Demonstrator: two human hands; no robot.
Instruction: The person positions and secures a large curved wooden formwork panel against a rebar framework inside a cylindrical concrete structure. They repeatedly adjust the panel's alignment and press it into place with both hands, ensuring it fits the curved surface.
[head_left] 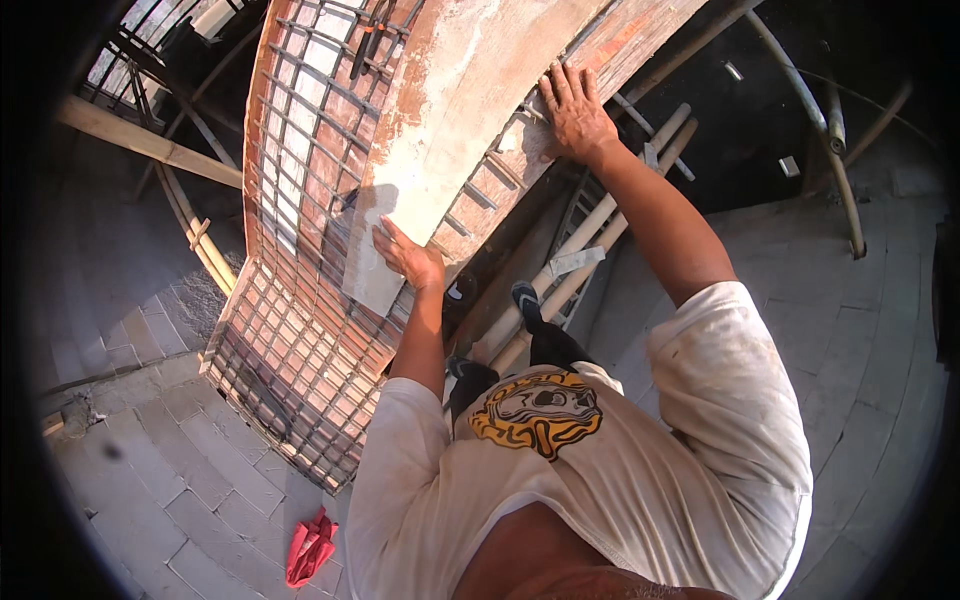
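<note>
Pale and stained, a long board (460, 110) is laid across the rebar grid (300, 345); its near end is touched by the left hand (412, 258), opened flat, while the side plank (632, 40) is met by the right hand (583, 118), outspread.

Pale board (440, 130) cropped above, mesh (300, 335) partly hidden

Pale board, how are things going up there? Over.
Left hand on pale board, near end. Right hand on wooden plank alongside. Steel grid along board's left; can't tell if it obstructs.
</note>
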